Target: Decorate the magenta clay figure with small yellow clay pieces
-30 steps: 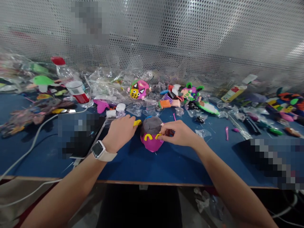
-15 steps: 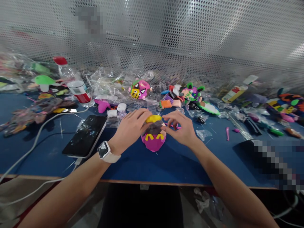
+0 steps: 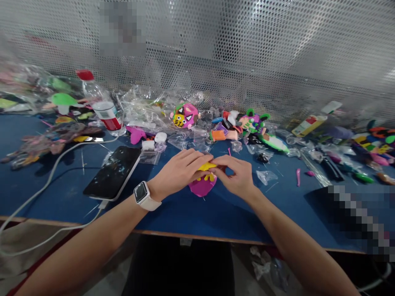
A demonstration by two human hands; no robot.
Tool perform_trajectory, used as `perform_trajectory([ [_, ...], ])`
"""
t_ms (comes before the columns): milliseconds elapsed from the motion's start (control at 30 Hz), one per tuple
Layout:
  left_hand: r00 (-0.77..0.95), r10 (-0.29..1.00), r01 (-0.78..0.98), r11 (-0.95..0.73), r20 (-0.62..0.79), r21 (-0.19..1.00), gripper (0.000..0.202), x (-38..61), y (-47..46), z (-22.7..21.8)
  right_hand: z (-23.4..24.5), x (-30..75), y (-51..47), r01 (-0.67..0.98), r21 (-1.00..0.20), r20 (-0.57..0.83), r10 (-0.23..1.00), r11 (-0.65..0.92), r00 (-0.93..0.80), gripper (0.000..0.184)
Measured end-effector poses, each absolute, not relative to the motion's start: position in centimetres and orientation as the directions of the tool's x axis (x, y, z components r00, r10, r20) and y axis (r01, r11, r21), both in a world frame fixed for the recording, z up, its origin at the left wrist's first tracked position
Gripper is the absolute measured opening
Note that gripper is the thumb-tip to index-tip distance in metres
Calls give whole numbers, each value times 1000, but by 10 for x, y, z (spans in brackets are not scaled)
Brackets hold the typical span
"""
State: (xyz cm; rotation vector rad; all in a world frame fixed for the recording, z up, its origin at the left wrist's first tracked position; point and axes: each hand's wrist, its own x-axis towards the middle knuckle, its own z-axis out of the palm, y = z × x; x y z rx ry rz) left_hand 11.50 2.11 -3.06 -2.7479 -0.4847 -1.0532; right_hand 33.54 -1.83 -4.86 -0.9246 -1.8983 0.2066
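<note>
Fingertips closed together, the left hand (image 3: 180, 169) and right hand (image 3: 237, 174) grip a yellow lump (image 3: 206, 166) above a magenta model (image 3: 202, 188) on the table (image 3: 179, 216); yellow pieces (image 3: 211, 177) already adorn it, the lump not yet free.

Your yellow clay (image 3: 205, 167) looks smooth and matt, as does the magenta clay (image 3: 202, 189). You have a phone (image 3: 112, 172) with a glossy screen, a clear, shiny plastic bottle (image 3: 91, 91) and crinkled plastic bags (image 3: 140, 102). The perforated panel (image 3: 197, 37) facing you is metal; your table (image 3: 185, 216) is matt.
</note>
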Motion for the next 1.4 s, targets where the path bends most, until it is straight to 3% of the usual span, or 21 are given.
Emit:
perform_trajectory([
  [133,678,305,446,-894,669,-44,25,114,21,-30,-48,339,-10,548,-558,668,729,623,-148,12],
  [300,532,503,653,-756,681,49,26,102,29,-24,-50,368,17,362,-764,639,707,534,304,18],
  [433,439,684,823,-567,582,46,35,94,38,-22,-54,388,33,356,-804,594,685,477,423,28],
  [533,420,735,863,-506,531,17,34,92,40,-23,-57,384,33,326,-839,539,748,436,387,36],
  [633,441,731,829,-555,521,76,30,95,39,-25,-56,370,23,256,-862,501,813,438,297,39],
  [767,537,606,657,-737,587,160,24,104,33,-27,-53,353,7,258,-825,541,835,503,103,35],
  [900,574,437,489,-861,693,138,20,113,24,-32,-54,342,-6,277,-796,556,831,538,-15,27],
  [1000,553,412,421,-888,724,184,19,117,18,-34,-58,336,-13,241,-811,529,844,533,-88,30],
  [1233,668,396,255,-917,630,306,27,115,16,-29,-57,333,-15,316,-707,618,770,633,-159,12],
  [1400,749,358,232,-930,558,284,29,116,18,-32,-59,330,-18,265,-740,607,784,618,-134,20],
])
